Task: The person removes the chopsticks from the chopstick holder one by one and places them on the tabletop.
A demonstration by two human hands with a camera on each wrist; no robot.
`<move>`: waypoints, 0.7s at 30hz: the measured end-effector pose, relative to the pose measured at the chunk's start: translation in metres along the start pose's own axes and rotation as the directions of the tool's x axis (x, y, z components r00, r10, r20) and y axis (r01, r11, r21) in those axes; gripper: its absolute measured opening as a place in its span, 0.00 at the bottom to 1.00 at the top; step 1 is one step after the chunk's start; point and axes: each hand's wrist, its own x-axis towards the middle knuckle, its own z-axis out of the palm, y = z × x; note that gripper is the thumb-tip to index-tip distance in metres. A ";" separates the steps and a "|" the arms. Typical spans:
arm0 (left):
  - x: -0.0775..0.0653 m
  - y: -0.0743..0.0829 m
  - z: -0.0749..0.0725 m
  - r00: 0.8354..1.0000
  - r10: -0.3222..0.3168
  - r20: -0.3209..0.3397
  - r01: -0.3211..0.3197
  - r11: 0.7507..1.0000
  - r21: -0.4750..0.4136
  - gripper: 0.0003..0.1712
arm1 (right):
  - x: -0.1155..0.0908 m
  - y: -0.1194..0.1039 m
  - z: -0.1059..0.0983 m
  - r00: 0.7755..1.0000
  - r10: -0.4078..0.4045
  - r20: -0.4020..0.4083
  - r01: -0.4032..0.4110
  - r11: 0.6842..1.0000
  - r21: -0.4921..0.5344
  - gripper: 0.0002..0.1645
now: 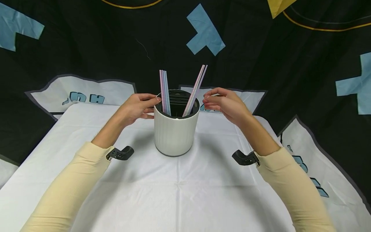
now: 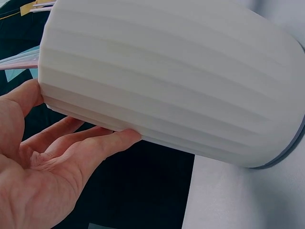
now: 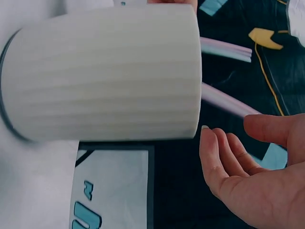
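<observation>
A white ribbed round holder (image 1: 175,137) with a black slotted insert (image 1: 177,96) stands upright on the table. Two bunches of pastel pink and blue straws rise from it: the left bunch (image 1: 165,91) nearly upright, the right bunch (image 1: 195,91) leaning right. My left hand (image 1: 134,109) touches the holder's left side, thumb at the rim and fingers extended along the wall, as the left wrist view shows. My right hand (image 1: 227,103) is raised just right of the rim, apart from it, its fingers loosely bent with nothing between them.
A white cloth (image 1: 162,196) covers the table under the holder. Behind hangs a black cloth (image 1: 116,48) with pale blue shapes and yellow lines. Each sleeve cuff carries a black wrist device, the left device (image 1: 120,153) and the right device (image 1: 244,158).
</observation>
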 end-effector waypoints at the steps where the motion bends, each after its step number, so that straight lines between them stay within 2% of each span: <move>1: 0.000 0.000 0.000 1.000 0.002 -0.001 -0.002 1.000 0.001 0.31 | 0.000 -0.002 0.003 1.000 -0.003 0.003 0.003 1.000 0.005 0.19; 12: -0.001 -0.002 -0.001 1.000 0.004 0.009 -0.004 1.000 0.006 0.32 | 0.006 -0.008 0.025 1.000 -0.017 -0.013 0.018 0.996 0.084 0.13; 21: -0.001 -0.001 -0.001 1.000 0.007 0.009 -0.007 1.000 0.007 0.32 | 0.009 -0.001 0.032 0.996 -0.044 -0.082 0.046 0.999 0.021 0.09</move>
